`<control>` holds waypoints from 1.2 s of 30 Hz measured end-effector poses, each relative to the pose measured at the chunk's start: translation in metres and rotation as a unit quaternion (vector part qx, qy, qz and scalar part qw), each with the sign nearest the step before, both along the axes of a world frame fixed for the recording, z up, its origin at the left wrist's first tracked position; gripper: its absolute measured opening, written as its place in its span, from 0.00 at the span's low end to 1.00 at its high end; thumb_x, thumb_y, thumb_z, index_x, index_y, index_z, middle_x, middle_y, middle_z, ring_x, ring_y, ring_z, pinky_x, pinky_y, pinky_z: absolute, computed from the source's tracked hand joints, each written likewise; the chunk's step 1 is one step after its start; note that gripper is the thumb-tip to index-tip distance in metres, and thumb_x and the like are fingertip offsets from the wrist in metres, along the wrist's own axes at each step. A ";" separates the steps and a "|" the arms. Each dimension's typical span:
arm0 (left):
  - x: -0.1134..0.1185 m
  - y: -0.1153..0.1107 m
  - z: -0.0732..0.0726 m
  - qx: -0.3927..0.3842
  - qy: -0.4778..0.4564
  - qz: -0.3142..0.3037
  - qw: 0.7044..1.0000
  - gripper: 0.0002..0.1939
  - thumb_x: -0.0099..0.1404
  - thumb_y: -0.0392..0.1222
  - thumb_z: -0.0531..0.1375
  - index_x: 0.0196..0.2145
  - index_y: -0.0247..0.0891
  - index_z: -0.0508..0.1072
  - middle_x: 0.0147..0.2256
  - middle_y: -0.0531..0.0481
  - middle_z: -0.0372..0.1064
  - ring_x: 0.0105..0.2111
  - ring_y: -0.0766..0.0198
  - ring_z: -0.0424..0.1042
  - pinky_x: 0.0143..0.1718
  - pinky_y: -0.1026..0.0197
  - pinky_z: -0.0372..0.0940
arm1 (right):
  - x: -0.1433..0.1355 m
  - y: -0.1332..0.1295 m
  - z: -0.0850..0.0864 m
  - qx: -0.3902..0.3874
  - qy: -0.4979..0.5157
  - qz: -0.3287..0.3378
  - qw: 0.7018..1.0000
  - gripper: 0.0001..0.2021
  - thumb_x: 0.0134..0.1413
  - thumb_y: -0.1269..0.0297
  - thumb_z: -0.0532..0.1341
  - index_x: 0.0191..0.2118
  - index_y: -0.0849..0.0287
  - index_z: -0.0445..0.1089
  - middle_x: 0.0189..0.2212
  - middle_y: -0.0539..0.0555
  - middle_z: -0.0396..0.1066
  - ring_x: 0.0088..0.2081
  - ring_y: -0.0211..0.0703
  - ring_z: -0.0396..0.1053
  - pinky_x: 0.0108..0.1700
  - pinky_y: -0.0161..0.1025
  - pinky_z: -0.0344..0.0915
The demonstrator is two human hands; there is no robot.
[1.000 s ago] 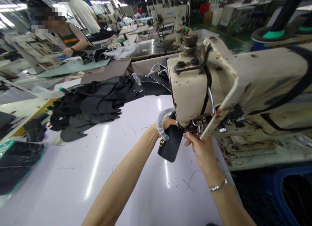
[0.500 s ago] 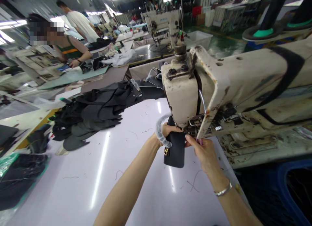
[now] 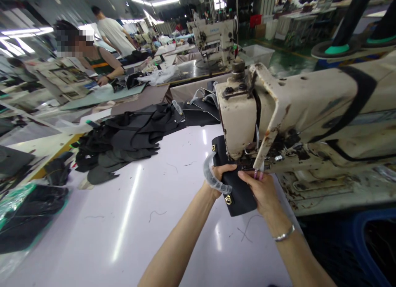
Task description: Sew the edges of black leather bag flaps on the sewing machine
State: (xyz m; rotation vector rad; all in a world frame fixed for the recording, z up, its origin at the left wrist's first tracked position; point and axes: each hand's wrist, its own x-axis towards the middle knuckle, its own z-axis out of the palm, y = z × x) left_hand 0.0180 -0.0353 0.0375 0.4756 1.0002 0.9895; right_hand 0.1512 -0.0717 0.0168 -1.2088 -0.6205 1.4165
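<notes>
A black panel [image 3: 238, 194] with gold rings and a plastic-wrapped curved handle [image 3: 210, 173] lies under the head of a cream sewing machine [image 3: 236, 117]. My left hand [image 3: 217, 179] grips the panel's left part beside the handle, its index finger stretched toward the needle area. On the right side, my right hand [image 3: 261, 190] pinches the panel's edge close to the presser foot. Pink-handled scissors or snips [image 3: 259, 174] show at my right hand's fingers. The needle itself is hidden behind the machine's parts.
Black cut pieces [image 3: 130, 134] lie heaped at the back left of the white tabletop [image 3: 173, 237], with finished-looking black panels [image 3: 201, 109] behind the machine head. A plastic-wrapped bundle [image 3: 34, 212] sits far left. Blue crate [image 3: 355, 237] at lower right. Two people work beyond.
The black panel has turned, so its lower end points right and its upper gold ring now shows. Both hands have shifted slightly right with it. The camera view has shifted a little.
</notes>
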 end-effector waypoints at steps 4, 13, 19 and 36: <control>-0.005 0.008 -0.002 -0.001 0.024 -0.008 1.000 0.25 0.42 0.39 0.77 0.40 0.32 0.83 0.39 0.36 0.82 0.44 0.37 0.81 0.48 0.42 0.77 | -0.004 0.004 -0.003 -0.034 0.017 -0.018 0.999 0.18 0.29 0.57 0.80 0.28 0.62 0.81 0.26 0.56 0.78 0.26 0.44 0.71 0.28 0.41 0.67; -0.014 0.019 -0.009 -0.017 -0.005 -0.060 0.998 0.26 0.44 0.36 0.76 0.43 0.32 0.82 0.38 0.39 0.83 0.43 0.41 0.82 0.48 0.47 0.77 | -0.006 0.007 0.001 -0.053 -0.030 -0.025 0.998 0.17 0.28 0.56 0.78 0.23 0.63 0.78 0.14 0.43 0.57 0.19 0.29 0.45 0.22 0.34 0.39; -0.016 0.024 -0.010 -0.002 0.005 -0.073 0.997 0.26 0.44 0.36 0.76 0.44 0.31 0.82 0.40 0.38 0.83 0.44 0.43 0.82 0.47 0.50 0.77 | -0.006 0.009 0.002 -0.063 -0.040 -0.018 0.997 0.17 0.28 0.56 0.78 0.22 0.63 0.78 0.14 0.44 0.57 0.20 0.30 0.44 0.22 0.35 0.39; -0.012 0.018 -0.005 0.033 0.020 -0.062 0.997 0.25 0.47 0.39 0.75 0.45 0.33 0.82 0.42 0.38 0.83 0.44 0.42 0.82 0.49 0.46 0.76 | -0.002 0.004 0.002 -0.064 -0.065 -0.005 0.996 0.15 0.32 0.55 0.78 0.25 0.61 0.81 0.19 0.49 0.69 0.22 0.35 0.56 0.25 0.36 0.52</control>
